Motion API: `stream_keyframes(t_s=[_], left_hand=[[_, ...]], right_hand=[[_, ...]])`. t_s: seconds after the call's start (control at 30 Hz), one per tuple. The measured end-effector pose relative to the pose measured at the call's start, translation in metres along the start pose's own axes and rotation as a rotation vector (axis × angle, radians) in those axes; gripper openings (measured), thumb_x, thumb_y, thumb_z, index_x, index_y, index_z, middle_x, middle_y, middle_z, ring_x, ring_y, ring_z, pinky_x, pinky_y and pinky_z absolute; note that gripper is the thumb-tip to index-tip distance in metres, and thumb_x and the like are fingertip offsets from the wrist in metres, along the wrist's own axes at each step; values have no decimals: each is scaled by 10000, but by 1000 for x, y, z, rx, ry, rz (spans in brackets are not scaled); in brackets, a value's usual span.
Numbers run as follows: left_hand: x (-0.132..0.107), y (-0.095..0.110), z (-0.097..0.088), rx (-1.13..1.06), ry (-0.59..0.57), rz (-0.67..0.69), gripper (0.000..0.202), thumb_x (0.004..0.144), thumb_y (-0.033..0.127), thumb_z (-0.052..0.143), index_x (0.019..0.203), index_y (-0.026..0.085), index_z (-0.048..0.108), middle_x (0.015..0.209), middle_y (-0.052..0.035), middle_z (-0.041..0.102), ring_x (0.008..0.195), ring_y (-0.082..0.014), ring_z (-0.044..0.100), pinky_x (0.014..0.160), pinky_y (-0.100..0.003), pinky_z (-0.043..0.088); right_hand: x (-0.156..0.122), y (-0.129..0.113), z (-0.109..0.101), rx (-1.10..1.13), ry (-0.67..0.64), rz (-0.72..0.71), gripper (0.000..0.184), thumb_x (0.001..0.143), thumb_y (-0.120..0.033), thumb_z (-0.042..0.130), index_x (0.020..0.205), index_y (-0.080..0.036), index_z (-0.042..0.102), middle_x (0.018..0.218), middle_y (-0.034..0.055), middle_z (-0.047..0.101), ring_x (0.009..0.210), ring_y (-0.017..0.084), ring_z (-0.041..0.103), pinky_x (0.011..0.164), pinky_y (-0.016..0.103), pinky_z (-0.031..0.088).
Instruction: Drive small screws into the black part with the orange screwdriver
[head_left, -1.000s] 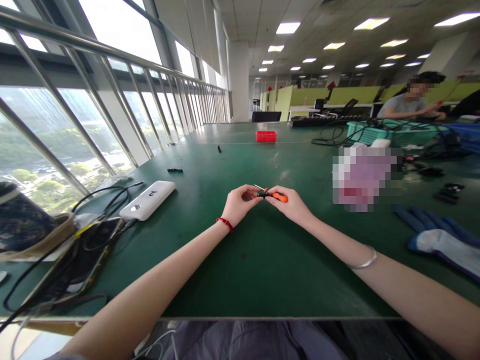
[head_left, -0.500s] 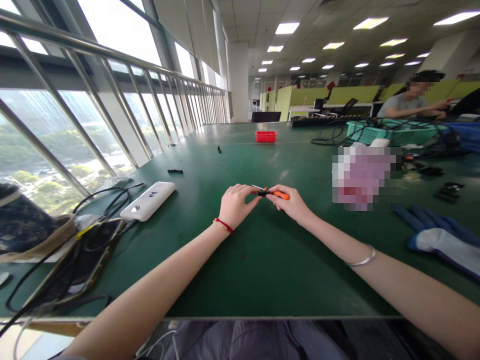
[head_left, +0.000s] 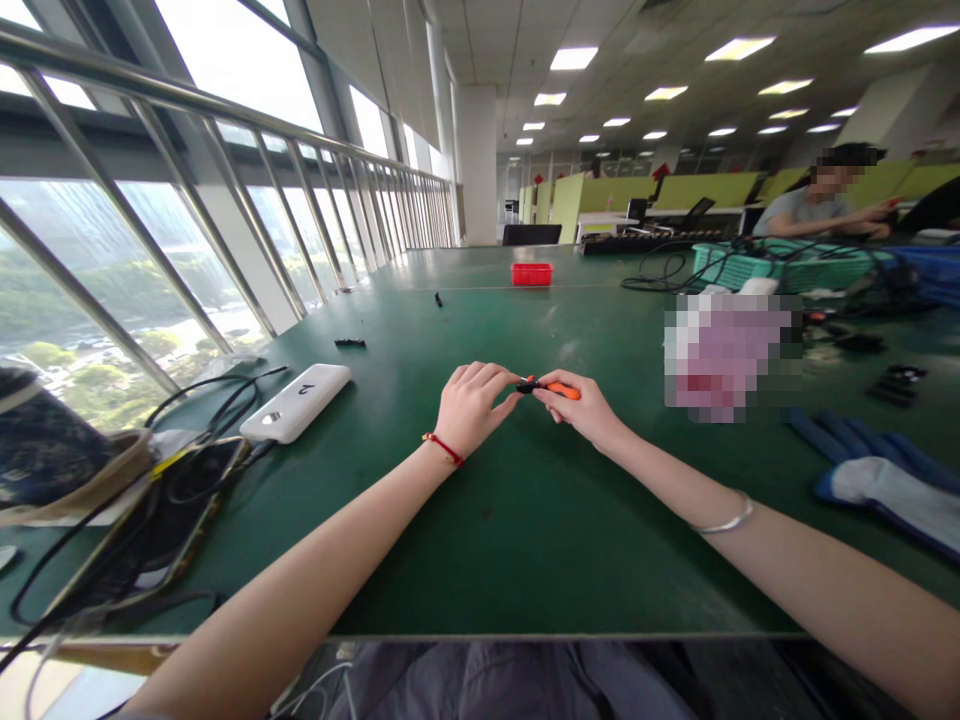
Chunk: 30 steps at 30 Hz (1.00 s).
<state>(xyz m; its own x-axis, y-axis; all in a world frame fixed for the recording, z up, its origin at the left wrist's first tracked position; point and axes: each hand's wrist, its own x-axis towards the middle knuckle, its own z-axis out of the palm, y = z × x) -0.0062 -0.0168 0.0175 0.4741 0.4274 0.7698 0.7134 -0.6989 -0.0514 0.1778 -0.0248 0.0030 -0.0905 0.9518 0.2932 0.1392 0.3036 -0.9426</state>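
Both my hands meet over the middle of the green table [head_left: 525, 520]. My right hand [head_left: 581, 408] is closed round a small screwdriver with an orange handle [head_left: 561, 391], which points left. My left hand [head_left: 472, 405], with a red string at its wrist, has its fingers curled and pinched at the tool's tip, where a small black part [head_left: 526, 387] sits. What the left fingers hold beyond that is hidden.
A white power bank [head_left: 296, 400], black cables and a phone [head_left: 161, 520] lie at the left. Blue gloves [head_left: 877, 470] lie at the right. A red tray [head_left: 532, 273], a teal basket [head_left: 780, 265] and a seated person are at the back.
My left hand has closed over the screwdriver's metal shaft, which showed earlier. Both hands have shifted slightly away from me.
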Motion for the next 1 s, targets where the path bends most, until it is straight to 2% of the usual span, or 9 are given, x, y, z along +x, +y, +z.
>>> stream_keyframes(t_s=[0.13, 0.37, 0.53, 0.73, 0.87, 1.0], left_hand=[[-2, -1, 3, -62, -1, -31, 161, 857, 311, 564, 886, 211, 687, 883, -28, 684, 806, -159, 578, 723, -298, 420], [-3, -3, 10, -257, -9, -193, 146, 823, 279, 610, 894, 215, 721, 877, -25, 696, 805, -162, 588, 733, -299, 476], [-3, -3, 10, -371, -68, -225, 163, 831, 266, 594, 923, 221, 721, 914, -33, 690, 847, -165, 610, 772, -302, 493], [-2, -3, 9, -409, -75, -286, 133, 795, 260, 630, 882, 213, 718, 908, -34, 690, 861, -173, 620, 797, -309, 501], [0, -3, 7, -489, -131, -281, 197, 769, 260, 649, 948, 194, 696, 942, -49, 677, 863, -169, 628, 778, -292, 513], [2, -3, 6, -546, -194, -293, 140, 774, 266, 637, 858, 179, 708, 889, -46, 692, 816, -163, 634, 764, -290, 512]], right_hand=[[0, 1, 1, 25, 3, 5, 344, 661, -450, 692, 814, -154, 606, 517, -59, 475, 414, 57, 406, 408, 220, 312], [-1, 0, 2, 28, 3, 15, 338, 660, -446, 689, 803, -154, 597, 497, -65, 465, 407, 55, 395, 408, 219, 314], [-1, 0, 1, 4, -5, 11, 335, 665, -452, 681, 805, -157, 603, 503, -61, 470, 411, 61, 402, 414, 225, 327], [-1, 0, 0, -52, -17, -9, 308, 688, -433, 661, 812, -155, 613, 535, -47, 489, 421, 64, 411, 428, 229, 346], [-1, 2, -1, -118, -30, -60, 258, 709, -387, 637, 814, -153, 610, 579, -32, 516, 429, 72, 435, 440, 235, 360], [0, 3, -1, -210, -62, -102, 232, 715, -370, 628, 804, -156, 620, 634, -13, 558, 449, 76, 447, 464, 239, 372]])
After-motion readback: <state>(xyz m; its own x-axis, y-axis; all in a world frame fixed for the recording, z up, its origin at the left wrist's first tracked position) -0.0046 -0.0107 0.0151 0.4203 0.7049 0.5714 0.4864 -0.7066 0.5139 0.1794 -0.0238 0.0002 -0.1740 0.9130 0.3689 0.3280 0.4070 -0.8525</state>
